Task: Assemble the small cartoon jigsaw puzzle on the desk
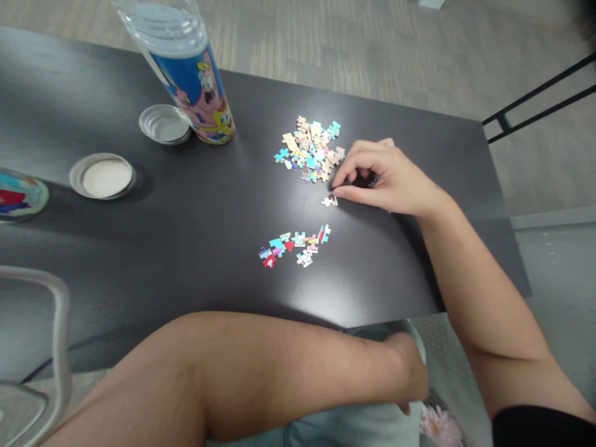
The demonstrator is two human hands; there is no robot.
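Observation:
My right hand point(379, 177) is over the dark table, thumb and fingertips drawn together at a small white-and-brown jigsaw piece point(329, 201), which they seem to pinch at its edge. Just beyond it is a loose heap of jigsaw pieces point(311, 152), some picture side up and some showing plain tan backs. Nearer to me lies a short, uneven row of colourful pieces point(278, 246), several of them touching. My left forearm crosses in front of the table. My left hand point(412, 369) rests by my lap, its fingers hidden.
A clear tube with a cartoon label point(200, 93) stands at the far left, beside a metal lid point(164, 124). Another round lid point(105, 177) and a colourful can-like container point(21, 195) are farther left. A pale curved tube frame point(60, 323) rises at the lower left.

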